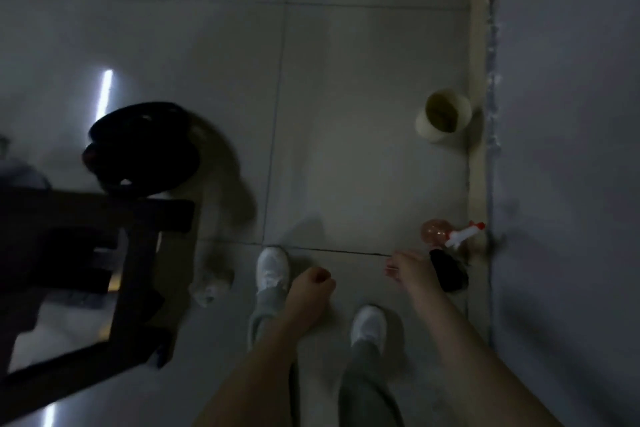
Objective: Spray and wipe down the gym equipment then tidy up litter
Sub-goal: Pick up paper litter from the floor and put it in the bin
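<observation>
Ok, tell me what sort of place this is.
Likely a small gym room: black weight plates lie on the pale tiled floor beside a dark equipment frame, and a spray bottle lies by the wall.

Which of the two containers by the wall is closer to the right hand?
The pinkish spray bottle with a white-and-red nozzle, just beyond the right hand; the cream cup sits farther along.

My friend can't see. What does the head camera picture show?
A person looks down at their hands over a grey tiled floor: the left hand is a fist, and the right hand is near a pink spray bottle lying by the wall. A cream tub, black weight plates and a crumpled scrap sit nearby.
</observation>
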`<state>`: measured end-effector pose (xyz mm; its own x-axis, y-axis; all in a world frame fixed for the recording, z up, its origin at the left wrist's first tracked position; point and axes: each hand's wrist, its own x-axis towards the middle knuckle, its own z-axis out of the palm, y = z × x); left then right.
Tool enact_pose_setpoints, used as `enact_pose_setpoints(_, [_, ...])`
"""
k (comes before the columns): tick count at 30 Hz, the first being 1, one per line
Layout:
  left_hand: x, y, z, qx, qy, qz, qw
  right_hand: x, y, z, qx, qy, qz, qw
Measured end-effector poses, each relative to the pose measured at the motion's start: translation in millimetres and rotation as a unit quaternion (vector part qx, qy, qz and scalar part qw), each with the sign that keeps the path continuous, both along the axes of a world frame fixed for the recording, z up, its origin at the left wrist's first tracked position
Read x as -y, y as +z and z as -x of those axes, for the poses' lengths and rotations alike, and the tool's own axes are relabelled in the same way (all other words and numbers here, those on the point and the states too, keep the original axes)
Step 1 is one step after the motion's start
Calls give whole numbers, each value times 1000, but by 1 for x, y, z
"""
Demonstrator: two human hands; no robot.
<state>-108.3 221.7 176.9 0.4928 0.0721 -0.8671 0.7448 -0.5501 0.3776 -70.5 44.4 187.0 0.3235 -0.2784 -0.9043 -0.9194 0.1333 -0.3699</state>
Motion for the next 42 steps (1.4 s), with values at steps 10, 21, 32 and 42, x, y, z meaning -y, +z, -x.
enact_pose_setpoints(10, [-118,-33,74,4,133,-34,991,-139,-22,58,19,218,-10,976])
enact_pose_setpoints(21, [-275,-178,119,69,84,-260,959,-268,-158,116,32,242,-85,966])
enact_pose_setpoints(32, [-271,-306,106,49,15,-338,940,-230,-250,117,31,188,-41,981])
enact_pose_setpoints(42, [-240,-251,91,19,41,-187,981,-197,-204,77,26,157,-29,987])
